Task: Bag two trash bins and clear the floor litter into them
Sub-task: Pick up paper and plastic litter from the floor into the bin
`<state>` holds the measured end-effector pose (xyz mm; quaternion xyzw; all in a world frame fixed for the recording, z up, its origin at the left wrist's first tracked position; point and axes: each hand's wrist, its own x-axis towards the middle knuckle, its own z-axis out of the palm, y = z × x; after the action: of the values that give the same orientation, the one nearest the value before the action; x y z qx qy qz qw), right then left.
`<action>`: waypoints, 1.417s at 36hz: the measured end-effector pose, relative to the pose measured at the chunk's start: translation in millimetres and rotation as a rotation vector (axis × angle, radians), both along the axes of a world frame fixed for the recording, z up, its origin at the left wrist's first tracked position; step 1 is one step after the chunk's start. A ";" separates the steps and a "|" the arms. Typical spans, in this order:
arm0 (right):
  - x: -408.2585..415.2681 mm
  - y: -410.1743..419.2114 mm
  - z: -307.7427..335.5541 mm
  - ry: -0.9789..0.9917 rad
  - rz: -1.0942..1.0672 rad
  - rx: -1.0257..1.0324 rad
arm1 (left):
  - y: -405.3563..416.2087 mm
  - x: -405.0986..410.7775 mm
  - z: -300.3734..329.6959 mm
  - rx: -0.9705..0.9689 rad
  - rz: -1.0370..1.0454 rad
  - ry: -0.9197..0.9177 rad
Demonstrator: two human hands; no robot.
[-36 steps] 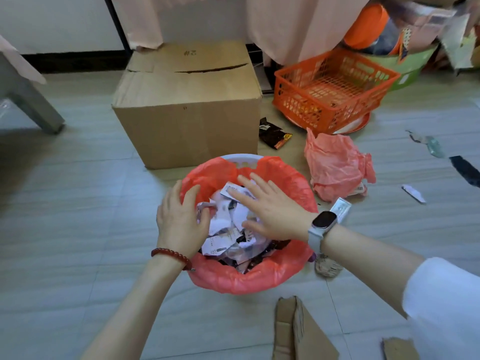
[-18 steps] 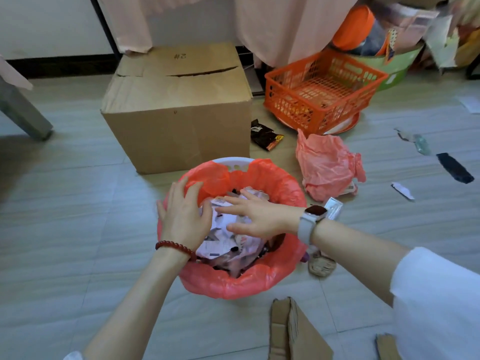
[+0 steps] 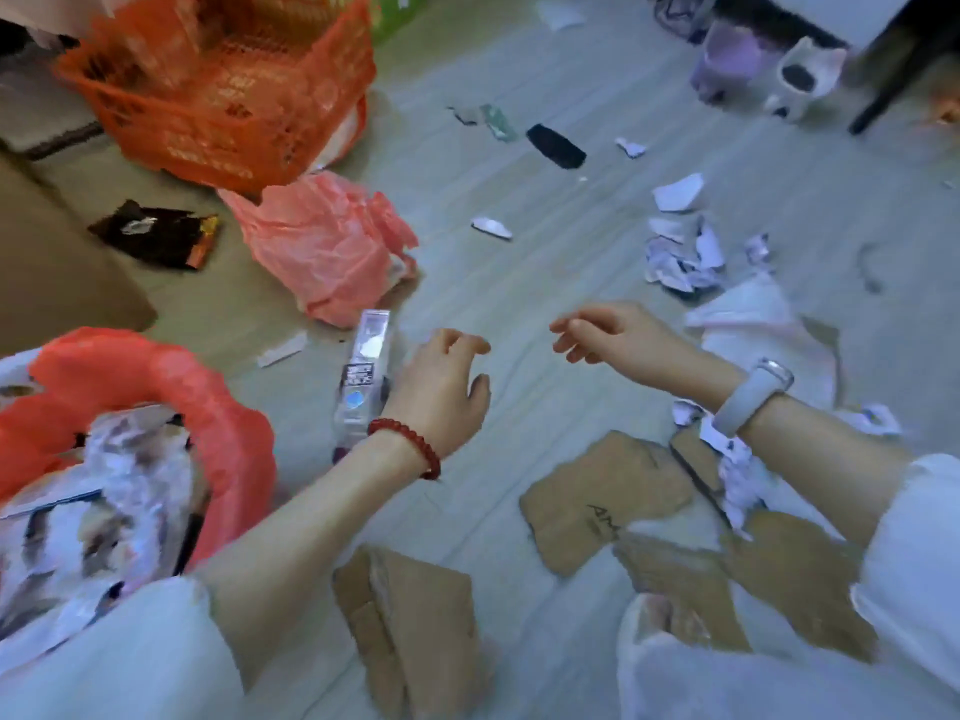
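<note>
The bin lined with a red bag (image 3: 156, 376) sits at the lower left, full of crumpled paper and wrappers. My left hand (image 3: 441, 392) hovers over the floor to its right, fingers loosely curled, holding nothing. My right hand (image 3: 608, 335) hangs beside it, also empty with fingers apart. A silver wrapper (image 3: 363, 376) lies just left of my left hand. A loose pink bag (image 3: 322, 246) lies crumpled beyond it. Torn cardboard pieces (image 3: 602, 496) and crumpled paper (image 3: 680, 257) are scattered below and right of my hands.
An orange basket (image 3: 223, 90) stands at the upper left beside a cardboard box (image 3: 47, 262). A black wrapper (image 3: 156, 233) lies near the box. Small scraps and a black strip (image 3: 556, 145) dot the far floor. A purple bin (image 3: 727, 59) stands far right.
Both hands have left the red-bagged bin and moved right, out over the littered floor. The view has swung right, so the bin now sits at the lower left.
</note>
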<state>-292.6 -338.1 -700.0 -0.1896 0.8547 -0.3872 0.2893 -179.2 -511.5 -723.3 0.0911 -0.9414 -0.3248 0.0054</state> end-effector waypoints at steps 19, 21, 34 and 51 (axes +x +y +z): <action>202.5 286.1 -63.3 -0.121 -1.280 0.120 | 207.5 -15.4 -53.1 -0.106 -0.761 -0.415; 208.8 293.6 -64.5 -0.151 -1.272 0.141 | 221.7 -20.1 -50.3 -0.198 -0.799 -0.372; 91.7 358.6 -121.6 -0.063 -0.938 0.345 | 323.6 -87.7 -119.1 -0.362 -0.761 -0.377; -20.2 365.6 -197.3 0.195 -0.169 0.815 | 333.7 -113.4 -182.0 -0.659 -1.058 -0.031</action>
<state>-312.9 27.6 -897.3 -0.0249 0.9736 -0.0206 0.2258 -292.7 -177.8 -905.3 -0.3896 -0.9096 0.0253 -0.1419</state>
